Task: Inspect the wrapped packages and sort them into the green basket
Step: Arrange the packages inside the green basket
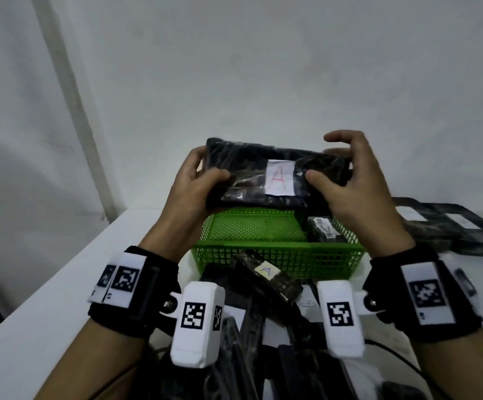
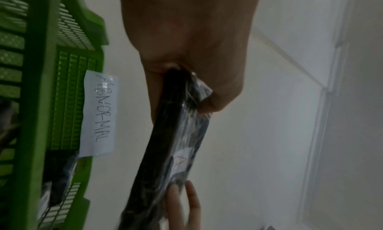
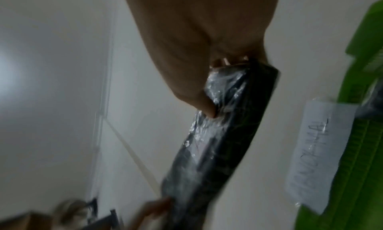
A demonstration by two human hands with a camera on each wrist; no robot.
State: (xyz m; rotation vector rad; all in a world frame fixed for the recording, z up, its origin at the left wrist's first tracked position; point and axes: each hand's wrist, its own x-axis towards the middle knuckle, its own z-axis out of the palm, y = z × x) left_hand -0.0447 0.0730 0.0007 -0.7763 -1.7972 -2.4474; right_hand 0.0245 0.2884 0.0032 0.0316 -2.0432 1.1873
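Note:
A flat black package (image 1: 263, 174) wrapped in clear film, with a white label marked "A", is held above the green basket (image 1: 277, 252). My left hand (image 1: 197, 180) grips its left end, thumb on top. My right hand (image 1: 347, 174) grips its right end with the thumb on top, the index finger lifted off. In the left wrist view the package (image 2: 165, 143) runs edge-on from my left hand (image 2: 192, 79). The right wrist view shows the package (image 3: 223, 135) pinched under my right thumb (image 3: 199, 99). A small wrapped package (image 1: 322, 230) lies in the basket's right side.
More wrapped black packages (image 1: 266, 280) are piled in front of the basket, and others (image 1: 448, 226) lie to the right on the white table (image 1: 61, 284). The basket (image 2: 41, 86) carries a paper label (image 2: 99, 113) reading "ABNORMAL". A white wall stands behind.

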